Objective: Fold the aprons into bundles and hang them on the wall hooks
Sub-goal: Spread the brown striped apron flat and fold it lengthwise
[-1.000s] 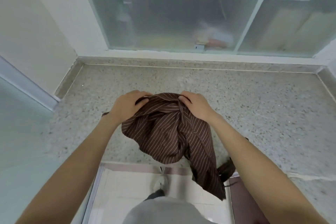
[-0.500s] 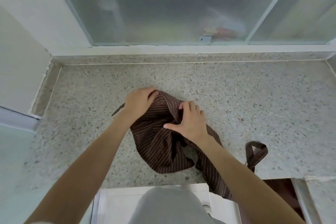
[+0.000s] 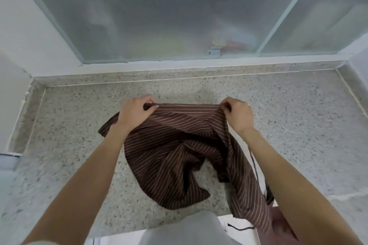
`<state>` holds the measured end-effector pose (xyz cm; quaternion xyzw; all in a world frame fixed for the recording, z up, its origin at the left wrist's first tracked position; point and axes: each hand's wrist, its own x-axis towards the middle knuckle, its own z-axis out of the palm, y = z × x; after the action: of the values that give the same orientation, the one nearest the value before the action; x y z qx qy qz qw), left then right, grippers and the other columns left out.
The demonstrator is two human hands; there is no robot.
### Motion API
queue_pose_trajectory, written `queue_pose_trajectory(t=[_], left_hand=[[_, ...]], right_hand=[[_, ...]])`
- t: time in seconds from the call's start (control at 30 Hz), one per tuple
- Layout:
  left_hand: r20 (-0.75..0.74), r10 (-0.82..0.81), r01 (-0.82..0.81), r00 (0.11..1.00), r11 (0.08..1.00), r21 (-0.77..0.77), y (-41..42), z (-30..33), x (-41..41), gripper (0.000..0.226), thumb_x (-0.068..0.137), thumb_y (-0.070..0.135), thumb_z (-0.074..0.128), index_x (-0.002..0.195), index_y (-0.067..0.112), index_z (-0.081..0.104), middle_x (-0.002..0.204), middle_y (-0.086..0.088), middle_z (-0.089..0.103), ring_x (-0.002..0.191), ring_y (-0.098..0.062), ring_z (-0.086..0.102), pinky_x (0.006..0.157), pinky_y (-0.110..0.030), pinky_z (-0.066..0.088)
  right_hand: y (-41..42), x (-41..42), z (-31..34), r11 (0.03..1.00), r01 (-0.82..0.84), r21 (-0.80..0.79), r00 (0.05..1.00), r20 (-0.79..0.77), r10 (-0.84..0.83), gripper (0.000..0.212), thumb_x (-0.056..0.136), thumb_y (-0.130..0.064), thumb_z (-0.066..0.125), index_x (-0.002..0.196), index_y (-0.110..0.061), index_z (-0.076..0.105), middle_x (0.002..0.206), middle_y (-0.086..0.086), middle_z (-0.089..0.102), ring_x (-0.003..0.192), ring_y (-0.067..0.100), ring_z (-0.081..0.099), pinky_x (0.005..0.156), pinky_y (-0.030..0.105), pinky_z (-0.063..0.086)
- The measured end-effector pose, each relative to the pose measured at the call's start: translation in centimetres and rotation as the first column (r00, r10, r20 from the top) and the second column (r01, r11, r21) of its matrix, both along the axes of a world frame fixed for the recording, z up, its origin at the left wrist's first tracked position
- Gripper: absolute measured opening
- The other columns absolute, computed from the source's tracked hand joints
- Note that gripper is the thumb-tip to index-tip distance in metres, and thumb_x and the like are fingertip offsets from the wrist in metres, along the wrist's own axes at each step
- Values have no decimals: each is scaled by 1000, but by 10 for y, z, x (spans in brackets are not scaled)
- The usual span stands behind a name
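both hands, left hand and right hand, pinch the apron's top edge taut (rest crumpled on the counter).

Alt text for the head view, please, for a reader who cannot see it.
Both hands, left hand and right hand, pinch the top edge of a brown pinstriped apron, stretching it taut over a speckled stone counter. Its lower part lies crumpled, one side trailing off the front edge.

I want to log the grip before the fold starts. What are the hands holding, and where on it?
Both hold the striped apron by its far edge: the left hand and right hand each pinch one end, stretching it over the counter.
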<state>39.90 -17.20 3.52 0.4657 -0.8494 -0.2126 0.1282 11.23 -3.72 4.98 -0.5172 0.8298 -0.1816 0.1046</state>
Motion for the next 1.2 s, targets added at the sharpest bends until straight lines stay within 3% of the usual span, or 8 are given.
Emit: queue_pose_trajectory(t=[0.17, 0.3, 0.47, 0.63, 0.7, 0.8, 1.0, 1.2], left_hand=[[-75, 36, -40, 997, 998, -55, -42, -3, -9, 14, 93, 18, 53, 107, 17, 53, 96, -1, 66, 61, -13, 51, 53, -27, 38], [-51, 69, -76, 996, 983, -167, -72, -17, -24, 15, 92, 14, 52, 107, 17, 57, 104, -3, 67, 97, -24, 62, 91, -40, 42], [23, 118, -107, 993, 953, -284, -86, -40, -47, 27, 91, 16, 54, 117, 17, 56, 119, -9, 58, 113, -31, 50, 101, -46, 34], [147, 105, -100, 984, 994, -41, -64, -72, -55, 41, 93, 37, 48, 130, 19, 46, 131, -9, 49, 122, -30, 43, 101, -45, 32], [273, 92, -129, 958, 984, 121, -58, -90, -52, 62, 91, 54, 42, 142, 21, 30, 147, -10, 32, 135, -31, 28, 108, -50, 23], [403, 17, -139, 915, 951, 275, -60, -111, -51, 89, 81, 74, 38, 149, 28, 5, 157, -7, -2, 144, -31, -4, 110, -61, 5], [455, -52, -71, 889, 965, 250, -76, -127, -53, 105, 68, 85, 38, 148, 34, -8, 155, -4, -23, 140, -30, -23, 107, -66, -6], [393, -3, -101, 919, 965, 242, -71, -123, -55, 89, 81, 71, 43, 149, 30, 5, 157, -8, -9, 143, -31, -14, 108, -64, -3]], right_hand=[[-64, -14, 15, 992, 105, -75, 993, -47, -108, 17, 94, -27, 53, 101, -15, 63, 84, 10, 68, 76, 30, 63, 57, 28, 40], [-106, -23, 11, 984, 162, -75, 986, 54, -158, 15, 95, -25, 54, 98, -13, 61, 82, 9, 69, 69, 27, 67, 59, 31, 49], [-135, -32, -28, 981, 190, 28, 976, 103, -192, 21, 94, -17, 54, 114, -14, 54, 108, 11, 66, 91, 27, 63, 74, 32, 50], [-124, -19, -71, 997, 6, 71, 1000, 24, -7, 49, 88, -11, 57, 135, -11, 40, 146, 20, 27, 121, 36, 45, 95, 40, 43], [-114, -10, -86, 983, -164, 78, 967, -183, 176, 47, 84, -11, 59, 129, -7, 48, 141, 22, 36, 126, 40, 39, 101, 49, 40], [-108, -3, -106, 910, -362, 202, 884, -236, 404, 45, 88, -22, 59, 130, -6, 51, 141, 17, 42, 133, 37, 34, 103, 53, 37], [-117, -25, -135, 842, -197, 502, 920, -203, 337, 73, 95, -58, 20, 151, -13, 5, 158, 3, -3, 144, 30, -6, 115, 49, -1], [-134, -42, -123, 897, -258, 359, 939, -126, 321, 54, 98, -38, 40, 146, -16, 29, 156, 3, 18, 145, 27, 4, 115, 49, 1]])
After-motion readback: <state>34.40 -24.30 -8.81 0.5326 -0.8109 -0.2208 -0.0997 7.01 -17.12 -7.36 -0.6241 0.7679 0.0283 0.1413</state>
